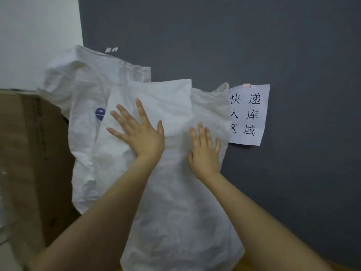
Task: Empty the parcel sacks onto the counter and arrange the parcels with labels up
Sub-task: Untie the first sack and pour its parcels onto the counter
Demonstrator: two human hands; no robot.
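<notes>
A flat white woven sack (175, 202) lies on the dark grey counter (293, 173), running from the near edge toward the back. Beneath it lies a second white sack (84, 133) with a blue logo, and a third crumpled one (78, 69) sits behind that. My left hand (140, 132) presses flat on the top sack with fingers spread. My right hand (205, 151) rests flat on the same sack near its right edge. No parcels are visible.
A brown cardboard box (29, 153) stands at the left, touching the sacks. A white paper sign (248, 114) with black characters lies on the counter right of the sacks. A small white scrap (111, 49) lies further back. A pale wall (35, 36) fills the upper left.
</notes>
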